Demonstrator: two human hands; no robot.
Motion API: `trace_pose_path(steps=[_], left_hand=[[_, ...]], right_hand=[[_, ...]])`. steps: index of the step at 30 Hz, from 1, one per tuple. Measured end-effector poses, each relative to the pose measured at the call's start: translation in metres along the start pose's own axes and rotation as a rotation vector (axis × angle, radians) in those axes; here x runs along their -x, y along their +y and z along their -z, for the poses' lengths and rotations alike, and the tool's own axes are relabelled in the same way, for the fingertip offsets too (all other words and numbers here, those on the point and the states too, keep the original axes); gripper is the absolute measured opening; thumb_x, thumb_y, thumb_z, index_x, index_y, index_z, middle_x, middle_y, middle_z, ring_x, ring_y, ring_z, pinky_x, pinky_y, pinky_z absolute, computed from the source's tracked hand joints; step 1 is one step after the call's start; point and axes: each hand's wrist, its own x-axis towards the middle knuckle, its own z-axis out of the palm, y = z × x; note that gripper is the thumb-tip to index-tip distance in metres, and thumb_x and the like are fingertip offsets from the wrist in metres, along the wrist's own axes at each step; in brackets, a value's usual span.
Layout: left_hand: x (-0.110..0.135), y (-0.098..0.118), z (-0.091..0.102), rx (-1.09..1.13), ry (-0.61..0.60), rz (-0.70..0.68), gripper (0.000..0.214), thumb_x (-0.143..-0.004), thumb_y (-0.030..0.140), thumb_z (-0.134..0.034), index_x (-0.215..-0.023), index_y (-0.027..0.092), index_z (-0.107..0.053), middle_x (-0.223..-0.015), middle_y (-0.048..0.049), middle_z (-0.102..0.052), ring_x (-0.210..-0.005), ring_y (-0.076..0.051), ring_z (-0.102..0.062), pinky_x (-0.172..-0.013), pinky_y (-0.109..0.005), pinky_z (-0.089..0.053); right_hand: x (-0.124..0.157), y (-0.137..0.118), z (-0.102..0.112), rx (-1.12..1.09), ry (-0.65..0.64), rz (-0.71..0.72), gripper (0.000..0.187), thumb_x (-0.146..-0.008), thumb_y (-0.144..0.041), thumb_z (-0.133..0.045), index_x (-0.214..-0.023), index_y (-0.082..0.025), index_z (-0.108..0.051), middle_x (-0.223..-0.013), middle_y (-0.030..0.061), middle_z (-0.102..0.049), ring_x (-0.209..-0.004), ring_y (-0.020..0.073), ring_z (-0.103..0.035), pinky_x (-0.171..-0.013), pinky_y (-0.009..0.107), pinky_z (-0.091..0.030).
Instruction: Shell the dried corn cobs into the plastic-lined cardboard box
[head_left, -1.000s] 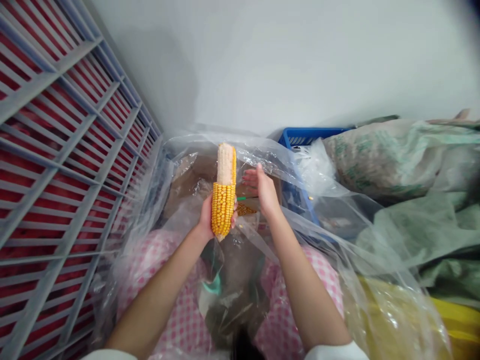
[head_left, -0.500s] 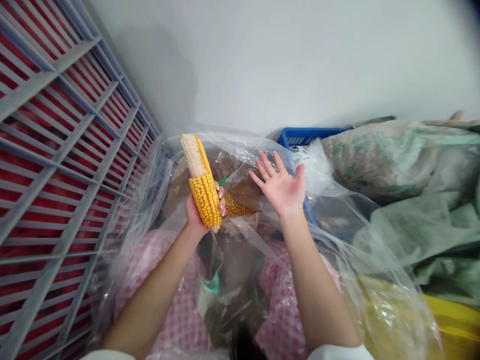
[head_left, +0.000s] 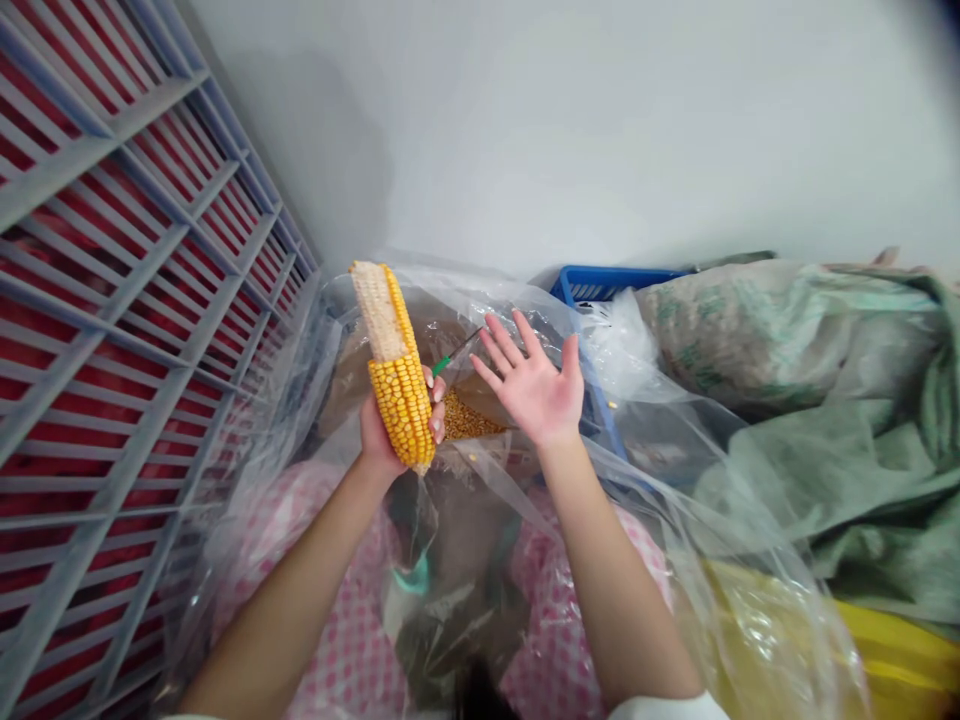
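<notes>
My left hand (head_left: 379, 430) grips a corn cob (head_left: 394, 370) by its lower, yellow-kernelled half and holds it upright, tilted slightly left; the cob's upper part is stripped bare and pale. A thin green-handled tool (head_left: 454, 355) pokes out from behind the cob near my left fingers. To the right of the cob, my right hand (head_left: 529, 385) is spread wide with the palm up and nothing in it. Below both hands lies a pile of loose corn kernels (head_left: 465, 420) inside a box lined with clear plastic sheet (head_left: 517, 300).
A grey slatted rack (head_left: 127, 300) with red behind it stands along the left. A blue plastic crate (head_left: 600, 285) sits behind the box, woven green-white sacks (head_left: 787, 340) fill the right, and a yellow object (head_left: 907, 640) lies under plastic at lower right. Pink checked fabric (head_left: 337, 640) covers my lap.
My right hand has come away from the cob, lifted and spread open. The cob has tilted and shifted to the left in my left hand.
</notes>
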Motion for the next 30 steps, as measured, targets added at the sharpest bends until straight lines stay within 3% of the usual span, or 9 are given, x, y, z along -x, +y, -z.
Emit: trace_pose_path(steps=[4,8,11,14,16,20,24,26,30], left_hand=[[-0.001,0.000,0.001,0.025,-0.034,-0.005,0.034,-0.079,0.043,-0.027,-0.074,0.016,-0.048,-0.066,-0.0026,-0.047,-0.040,-0.009,-0.045,-0.034,-0.023,-0.039],[-0.001,0.000,0.004,0.039,-0.058,-0.018,0.035,-0.079,0.043,-0.027,-0.075,0.016,-0.049,-0.068,-0.0028,-0.049,-0.042,-0.010,-0.046,-0.035,-0.024,-0.040],[-0.002,0.001,0.004,0.031,-0.031,-0.004,0.035,-0.079,0.043,-0.027,-0.075,0.016,-0.049,-0.067,-0.0026,-0.048,-0.042,-0.010,-0.047,-0.034,-0.023,-0.040],[-0.002,0.001,0.003,0.018,-0.014,0.012,0.037,-0.079,0.045,-0.026,-0.074,0.016,-0.049,-0.067,-0.0018,-0.048,-0.042,-0.010,-0.047,-0.035,-0.023,-0.040],[-0.002,-0.001,0.003,0.016,-0.028,0.009,0.038,-0.079,0.046,-0.027,-0.073,0.016,-0.050,-0.067,-0.0015,-0.049,-0.042,-0.010,-0.048,-0.035,-0.024,-0.040],[-0.003,-0.005,0.003,0.011,-0.030,0.024,0.042,-0.080,0.049,-0.027,-0.073,0.015,-0.051,-0.064,-0.0021,-0.050,-0.042,-0.011,-0.050,-0.036,-0.024,-0.042],[-0.004,-0.009,0.002,0.004,0.023,0.067,0.048,-0.082,0.050,-0.023,-0.085,0.015,-0.055,-0.063,-0.0026,-0.054,-0.041,-0.013,-0.052,-0.036,-0.026,-0.043],[-0.004,-0.011,0.002,0.009,0.047,0.104,0.052,-0.083,0.050,-0.020,-0.093,0.014,-0.056,-0.062,-0.0034,-0.056,-0.040,-0.015,-0.054,-0.036,-0.028,-0.044],[-0.008,-0.018,0.005,-0.027,0.136,0.189,0.055,-0.084,0.052,-0.022,-0.101,0.013,-0.057,-0.062,-0.0046,-0.060,-0.041,-0.016,-0.056,-0.038,-0.029,-0.047]], right_hand=[[-0.009,0.013,0.007,0.043,-0.004,-0.036,0.061,-0.078,-0.066,-0.020,-0.113,-0.029,-0.053,-0.117,0.0043,-0.058,-0.108,0.0199,-0.053,-0.086,0.042,-0.042],[-0.017,0.032,0.023,0.419,0.250,0.004,0.052,-0.075,-0.060,-0.040,-0.097,-0.017,-0.062,-0.075,0.0082,-0.067,-0.080,0.0227,-0.062,-0.081,0.041,-0.043],[-0.017,0.036,0.030,0.704,0.236,0.135,0.055,-0.060,-0.037,-0.068,-0.113,-0.026,-0.054,-0.092,0.0042,-0.065,-0.092,0.0224,-0.058,-0.090,0.043,-0.037],[-0.014,0.032,0.030,0.845,0.245,0.187,0.032,-0.064,-0.030,-0.066,-0.095,-0.025,-0.062,-0.101,0.0048,-0.063,-0.113,0.0242,-0.046,-0.101,0.047,-0.023],[-0.013,0.029,0.027,0.788,0.198,0.164,0.021,-0.070,-0.030,-0.060,-0.090,-0.025,-0.064,-0.099,0.0046,-0.063,-0.113,0.0228,-0.046,-0.101,0.045,-0.025],[-0.007,0.030,0.013,0.474,-0.062,-0.085,0.046,-0.067,-0.032,-0.066,-0.111,-0.031,-0.054,-0.109,0.0009,-0.059,-0.102,0.0164,-0.054,-0.090,0.034,-0.039],[-0.001,0.037,-0.003,0.272,-0.260,-0.278,0.033,-0.073,-0.045,-0.055,-0.099,-0.025,-0.059,-0.075,-0.0026,-0.060,-0.057,0.0116,-0.056,-0.064,0.030,-0.046],[-0.001,0.041,-0.007,0.227,-0.221,-0.256,0.030,-0.073,-0.048,-0.054,-0.091,-0.024,-0.060,-0.063,-0.0055,-0.054,-0.044,0.0094,-0.048,-0.054,0.027,-0.044],[-0.009,0.045,-0.004,0.312,-0.005,-0.075,0.026,-0.073,-0.046,-0.055,-0.068,-0.020,-0.056,-0.057,-0.0057,-0.050,-0.048,0.0080,-0.045,-0.055,0.023,-0.040]])
